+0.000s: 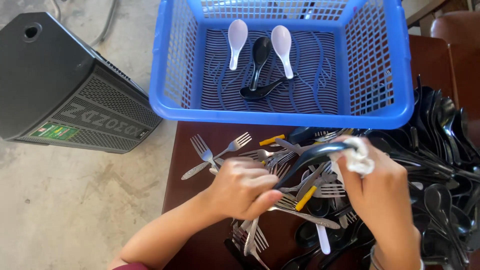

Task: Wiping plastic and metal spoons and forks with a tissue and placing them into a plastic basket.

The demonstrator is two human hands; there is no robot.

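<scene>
With four spoons (260, 55) in the basket (170, 107) and a heap left, your left hand (240, 187) gripped a black spoon (310, 155) while your right hand (375, 185) clutched a cloth (359, 157) on it.

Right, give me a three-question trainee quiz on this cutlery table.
1. True or false: the blue basket holds only white spoons.
2. What does the right hand press against the dark spoon: A) a white cloth, B) a fork, C) nothing?
3. Fill in: the left hand grips the dark spoon's ____.

Key:
1. False; two white and two black spoons lie in it.
2. A.
3. Handle.
</scene>
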